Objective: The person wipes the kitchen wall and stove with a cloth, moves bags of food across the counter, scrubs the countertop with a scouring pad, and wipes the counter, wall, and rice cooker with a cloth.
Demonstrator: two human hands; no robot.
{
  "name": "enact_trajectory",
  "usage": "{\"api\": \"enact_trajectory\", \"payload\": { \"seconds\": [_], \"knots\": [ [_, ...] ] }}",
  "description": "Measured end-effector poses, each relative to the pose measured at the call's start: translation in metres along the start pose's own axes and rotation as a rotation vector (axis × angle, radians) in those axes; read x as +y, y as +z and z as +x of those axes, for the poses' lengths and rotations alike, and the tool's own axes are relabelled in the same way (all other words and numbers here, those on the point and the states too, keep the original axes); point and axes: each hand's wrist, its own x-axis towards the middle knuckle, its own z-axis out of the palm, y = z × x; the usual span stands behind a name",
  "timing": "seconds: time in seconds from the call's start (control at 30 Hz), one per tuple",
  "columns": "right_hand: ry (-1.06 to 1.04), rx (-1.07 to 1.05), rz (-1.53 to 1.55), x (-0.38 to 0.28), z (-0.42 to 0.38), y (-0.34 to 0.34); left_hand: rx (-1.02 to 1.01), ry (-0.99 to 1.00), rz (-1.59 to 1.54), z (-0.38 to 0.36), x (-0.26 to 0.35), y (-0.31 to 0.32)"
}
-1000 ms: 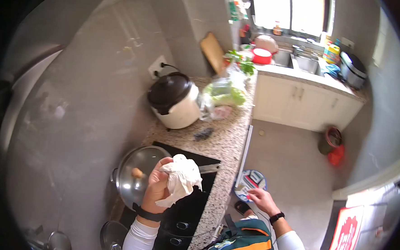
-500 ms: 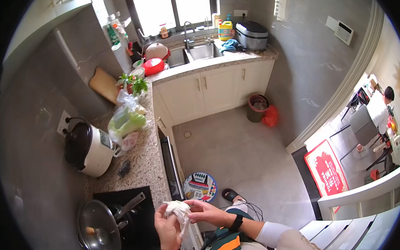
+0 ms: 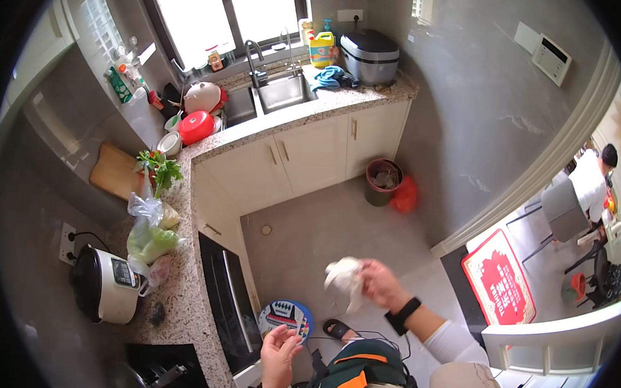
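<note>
My right hand [image 3: 384, 286] pinches a crumpled white bundle [image 3: 345, 276], thin like tissue or a plastic bag, and holds it over the floor. One loose end hangs down from it. My left hand [image 3: 279, 354] is apart from the bundle, near the counter's front edge, its fingers loosely bent and nothing visible in them. Below the bundle, a round patterned mat or stool top [image 3: 287, 318] shows beside my sandalled foot [image 3: 338, 329].
The stone counter [image 3: 183, 286] carries a rice cooker [image 3: 109, 285], bagged vegetables [image 3: 150, 238] and a hob with a pan [image 3: 129, 380]. A bin [image 3: 383, 184] and red bag [image 3: 404, 194] stand by the far cabinets. A seated person [image 3: 590, 182] is beyond the doorway.
Both hands were together on the white bundle; the left has let go. My right hand has carried it rightward, away from the counter. The view has turned rightward.
</note>
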Motion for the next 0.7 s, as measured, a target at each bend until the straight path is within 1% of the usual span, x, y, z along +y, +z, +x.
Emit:
{"api": "enact_trajectory", "payload": {
  "seconds": [0.07,0.1,0.13,0.2,0.27,0.33,0.37,0.4,0.43,0.47,0.5,0.53,0.57,0.6,0.63,0.67,0.7],
  "knots": [
    [-0.184,0.099,-0.126,-0.064,0.038,-0.023,0.053,-0.061,-0.016,0.002,-0.006,-0.003],
    [-0.279,0.176,-0.21,-0.098,0.061,-0.033,0.07,-0.078,-0.031,0.003,-0.014,-0.014],
    [-0.427,0.176,-0.164,-0.127,0.085,-0.041,0.087,-0.099,-0.046,0.004,-0.023,-0.029],
    [-0.607,0.314,-0.291,-0.175,0.123,-0.063,0.197,-0.138,-0.046,0.0,-0.03,-0.053],
    [-0.67,0.556,-0.586,-0.195,0.145,-0.093,0.222,-0.108,-0.074,-0.024,-0.03,-0.079],
    [-0.796,0.553,-0.945,-0.181,0.203,-0.201,0.387,-0.143,-0.046,-0.04,-0.031,-0.097],
    [-0.825,0.716,-1.027,-0.161,0.177,-0.192,0.477,-0.136,-0.068,-0.048,-0.032,-0.099],
    [-0.545,0.658,-0.988,-0.143,0.174,-0.215,0.486,-0.138,-0.077,-0.054,-0.039,-0.107],
    [-0.323,0.511,-0.945,-0.127,0.153,-0.218,0.527,-0.143,-0.142,-0.063,-0.048,-0.116],
    [-0.241,0.423,-0.824,-0.102,0.131,-0.219,0.571,-0.146,-0.211,-0.07,-0.055,-0.121],
    [-0.277,0.412,-0.951,-0.07,0.127,-0.238,0.584,-0.175,-0.263,-0.076,-0.057,-0.119],
    [-0.018,0.332,-0.825,-0.045,0.114,-0.259,0.618,-0.165,-0.29,-0.076,-0.062,-0.115],
    [0.105,0.255,-0.869,-0.026,0.098,-0.273,0.594,-0.176,-0.274,-0.074,-0.069,-0.112],
    [0.18,0.071,-0.874,-0.004,0.094,-0.311,0.598,-0.169,-0.268,-0.075,-0.073,-0.111],
    [0.287,0.064,-0.75,0.023,0.094,-0.339,0.622,-0.175,-0.227,-0.078,-0.079,-0.108],
    [0.439,0.137,-1.197,0.032,0.095,-0.327,0.663,-0.179,-0.202,-0.079,-0.084,-0.1],
    [0.461,0.05,-1.019,0.043,0.094,-0.337,0.693,-0.149,-0.181,-0.082,-0.09,-0.094]
  ]
}}
